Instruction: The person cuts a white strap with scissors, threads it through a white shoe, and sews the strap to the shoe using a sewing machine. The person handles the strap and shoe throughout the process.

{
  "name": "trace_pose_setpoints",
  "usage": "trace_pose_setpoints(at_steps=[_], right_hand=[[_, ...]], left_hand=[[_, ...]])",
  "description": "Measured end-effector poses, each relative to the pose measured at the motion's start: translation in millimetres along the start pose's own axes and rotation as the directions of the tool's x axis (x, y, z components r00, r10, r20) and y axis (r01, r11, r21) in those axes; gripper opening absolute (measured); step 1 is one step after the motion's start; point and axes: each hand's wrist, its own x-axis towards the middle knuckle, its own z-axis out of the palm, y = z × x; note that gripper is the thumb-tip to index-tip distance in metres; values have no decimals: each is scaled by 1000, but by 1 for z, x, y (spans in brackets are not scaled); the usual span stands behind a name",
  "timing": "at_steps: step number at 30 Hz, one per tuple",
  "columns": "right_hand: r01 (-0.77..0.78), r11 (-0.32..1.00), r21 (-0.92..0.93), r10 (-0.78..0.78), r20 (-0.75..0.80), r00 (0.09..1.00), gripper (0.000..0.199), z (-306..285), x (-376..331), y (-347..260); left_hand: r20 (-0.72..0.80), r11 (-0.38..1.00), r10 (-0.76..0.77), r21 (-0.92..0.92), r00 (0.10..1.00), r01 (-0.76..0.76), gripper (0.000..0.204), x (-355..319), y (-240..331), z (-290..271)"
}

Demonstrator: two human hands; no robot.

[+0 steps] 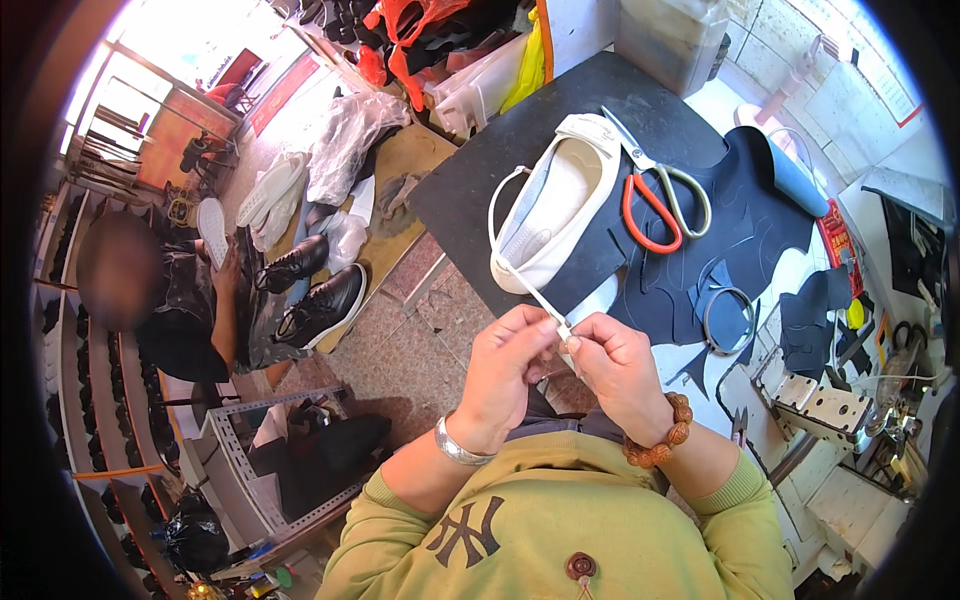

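A white flat shoe [558, 200] lies on a black board [465, 190], its toe away from me. From its heel end a thin white strap [537, 292] runs toward me into both hands. My left hand [508, 360] pinches the strap between thumb and fingers. Close beside it, my right hand [618, 365] grips the strap's near end, where a small pale piece, perhaps a buckle, shows between the fingertips. To the right of the shoe rest scissors [655, 185] with one red handle and one pale handle, blades pointing away from me.
Dark sheet scraps [680, 285] cover the right of the bench, with a round ring [728, 320] on them. Pliers [740, 425] lie nearer me, by a metal machine [815, 405]. At left a co-worker [190, 300] holds a white sole [213, 230] near black shoes [325, 305].
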Motion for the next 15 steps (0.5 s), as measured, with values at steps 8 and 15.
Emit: trace_pose_setpoints(at_steps=[8,15], right_hand=[[-96,989,110,93,31,995,13,-1,1,-4],[-141,971,194,136,41,990,12,-2,0,-6]], left_hand=[[-19,984,4,177,1000,-1,17,12,7,-1],[13,984,-40,177,999,37,16,13,12,-2]])
